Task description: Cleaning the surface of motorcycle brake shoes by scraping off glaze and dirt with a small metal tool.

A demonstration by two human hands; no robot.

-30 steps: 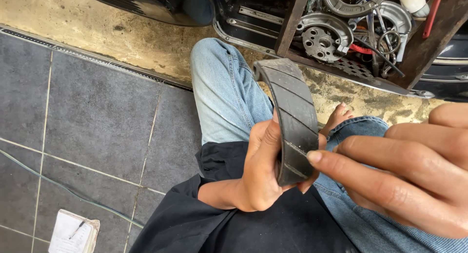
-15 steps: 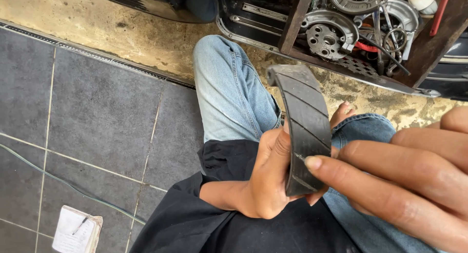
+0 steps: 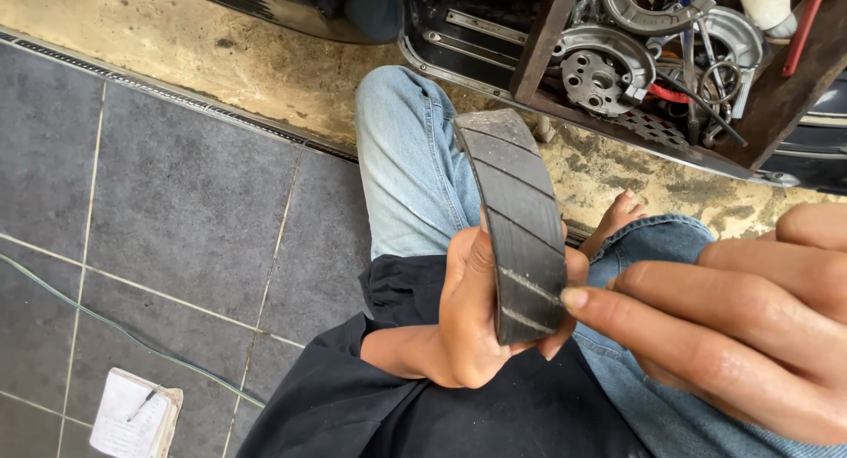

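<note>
The brake shoe [image 3: 519,229] is a curved, dark grey piece with a worn friction lining crossed by slanted grooves. Pale scuffs mark its near end, and its far end looks dusty and lighter. It stands on edge over the person's lap, arcing from near to far, lining turned to the right. The left hand [image 3: 468,321] grips its near end, thumb on the left side, fingers wrapped behind. A fingertip of the right hand [image 3: 732,326] touches the lining's near right edge.
</note>
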